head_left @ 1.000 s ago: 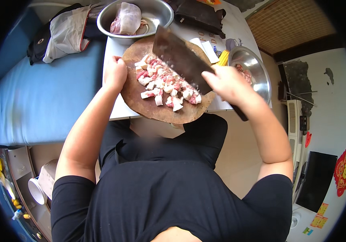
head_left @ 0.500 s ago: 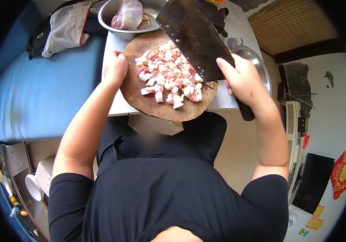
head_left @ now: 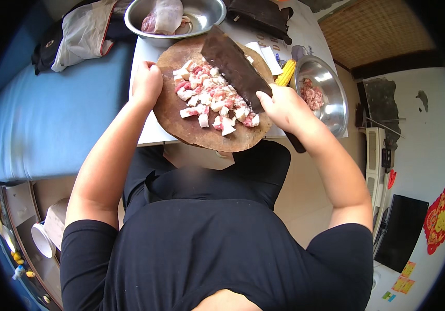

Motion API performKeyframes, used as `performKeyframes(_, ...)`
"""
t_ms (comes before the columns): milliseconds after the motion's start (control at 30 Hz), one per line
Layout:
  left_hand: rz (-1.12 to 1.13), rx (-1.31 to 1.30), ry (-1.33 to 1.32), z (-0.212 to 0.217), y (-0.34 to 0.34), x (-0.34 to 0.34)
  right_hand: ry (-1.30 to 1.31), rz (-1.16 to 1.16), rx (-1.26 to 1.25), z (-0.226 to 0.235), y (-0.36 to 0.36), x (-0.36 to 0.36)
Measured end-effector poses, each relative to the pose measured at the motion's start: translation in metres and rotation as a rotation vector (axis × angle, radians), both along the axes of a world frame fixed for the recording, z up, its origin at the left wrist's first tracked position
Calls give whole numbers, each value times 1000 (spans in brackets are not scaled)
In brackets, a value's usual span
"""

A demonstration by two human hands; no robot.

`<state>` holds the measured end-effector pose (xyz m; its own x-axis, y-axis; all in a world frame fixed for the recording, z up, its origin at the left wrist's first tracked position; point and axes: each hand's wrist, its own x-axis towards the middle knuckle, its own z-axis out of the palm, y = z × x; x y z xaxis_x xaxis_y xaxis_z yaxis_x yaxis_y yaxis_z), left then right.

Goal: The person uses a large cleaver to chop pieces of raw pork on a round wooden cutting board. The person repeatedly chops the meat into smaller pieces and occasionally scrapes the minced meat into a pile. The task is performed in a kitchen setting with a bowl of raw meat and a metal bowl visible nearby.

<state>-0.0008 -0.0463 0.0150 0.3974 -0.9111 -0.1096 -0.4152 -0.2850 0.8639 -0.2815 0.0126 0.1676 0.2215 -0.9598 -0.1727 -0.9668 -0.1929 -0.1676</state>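
Note:
My right hand (head_left: 283,108) is closed round the handle of a dark, broad cleaver (head_left: 235,67). The blade lies across the right part of a heap of chopped meat (head_left: 209,93), pink and white chunks with finer bits among them. Under the meat is a round wooden chopping board (head_left: 173,122), which reaches past the table's near edge. My left hand (head_left: 147,84) grips the board's left rim, its fingers curled and partly hidden. The blade covers some of the meat.
Behind the board stands a metal bowl (head_left: 209,25) with a large piece of meat (head_left: 164,18). On the right, another metal bowl (head_left: 336,78) holds minced meat (head_left: 311,96), beside a corn cob (head_left: 286,73). A dark bag (head_left: 264,18) lies at the table's back. A blue couch (head_left: 61,114) adjoins the left.
The cleaver has come down from its raised position and moved left onto the meat. The minced meat and corn cob now show. My left hand stays on the board.

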Motion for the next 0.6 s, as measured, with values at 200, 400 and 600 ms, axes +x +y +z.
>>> performKeyframes(200, 30, -23, -35, -13, 6, 16, -323, -189, 161, 71, -3, 10)
performKeyframes(400, 18, -63, -17, 8, 5, -1, -71, -113, 153, 2, -1, -6)
performKeyframes(600, -246, -422, -487, 25, 25, -2, -284, -151, 155, -13, -1, -20)
